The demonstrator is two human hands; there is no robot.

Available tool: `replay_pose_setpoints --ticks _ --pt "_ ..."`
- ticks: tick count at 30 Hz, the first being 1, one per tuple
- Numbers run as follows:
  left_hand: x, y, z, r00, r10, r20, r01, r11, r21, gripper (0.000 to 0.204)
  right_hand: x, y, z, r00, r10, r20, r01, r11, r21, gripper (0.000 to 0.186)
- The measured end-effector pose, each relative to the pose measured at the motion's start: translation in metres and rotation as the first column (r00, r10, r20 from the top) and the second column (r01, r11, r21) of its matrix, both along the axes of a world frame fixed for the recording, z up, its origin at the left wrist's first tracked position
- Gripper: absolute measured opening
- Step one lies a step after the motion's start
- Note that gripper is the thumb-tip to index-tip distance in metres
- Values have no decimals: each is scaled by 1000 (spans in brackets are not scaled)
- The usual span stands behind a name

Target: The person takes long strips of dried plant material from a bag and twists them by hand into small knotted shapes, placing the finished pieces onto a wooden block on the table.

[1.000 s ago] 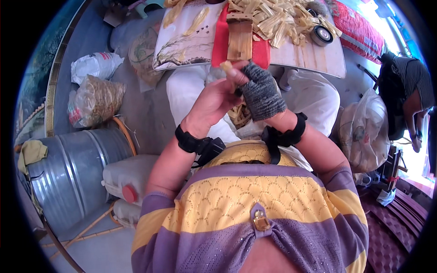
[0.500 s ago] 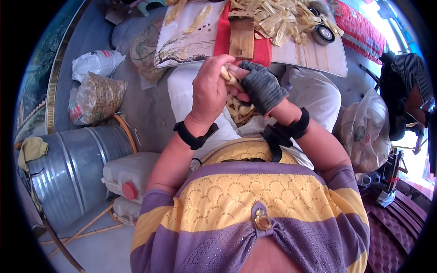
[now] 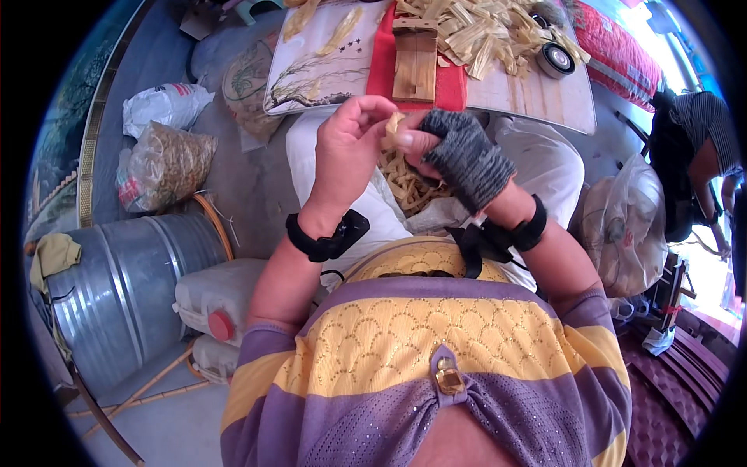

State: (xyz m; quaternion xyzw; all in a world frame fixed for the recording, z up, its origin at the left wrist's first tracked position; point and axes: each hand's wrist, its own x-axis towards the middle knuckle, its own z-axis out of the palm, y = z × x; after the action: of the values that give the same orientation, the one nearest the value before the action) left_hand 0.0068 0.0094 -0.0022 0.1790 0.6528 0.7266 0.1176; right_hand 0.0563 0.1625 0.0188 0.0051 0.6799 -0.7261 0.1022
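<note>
Both hands meet above my lap, just short of the table. My left hand (image 3: 348,152) is bare and pinches a small pale yellow dried strip (image 3: 394,127) between thumb and fingertips. My right hand (image 3: 461,159), in a dark grey fingerless knit glove, grips the same strip from the other side, with its thumb pressed near the left fingers. Part of the strip is hidden by the fingers. Below the hands, a heap of curled pale strips (image 3: 412,191) lies between my knees.
On the table (image 3: 311,97) lie a red cloth (image 3: 451,89), a wooden block (image 3: 416,70), loose flat strips (image 3: 482,35) and a round black-rimmed roll (image 3: 555,60). Filled plastic bags (image 3: 167,165) and a metal drum (image 3: 140,288) stand left. Another person (image 3: 704,148) is at the far right.
My right hand has shifted slightly right and turned, and the left has moved slightly left. Less of the strip shows between the fingers, and more of the heap below is visible.
</note>
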Motion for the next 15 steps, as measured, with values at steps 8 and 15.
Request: replay_pose_setpoints --ticks 8,15 --pt "10 9 12 991 -68 -111 43 975 -218 31 -4 -1 -15 976 -218 -5 218 976 5 32" --pt "9 3 13 958 -189 216 194 981 -6 36 -21 29 -36 982 -181 -57 185 980 69 27"
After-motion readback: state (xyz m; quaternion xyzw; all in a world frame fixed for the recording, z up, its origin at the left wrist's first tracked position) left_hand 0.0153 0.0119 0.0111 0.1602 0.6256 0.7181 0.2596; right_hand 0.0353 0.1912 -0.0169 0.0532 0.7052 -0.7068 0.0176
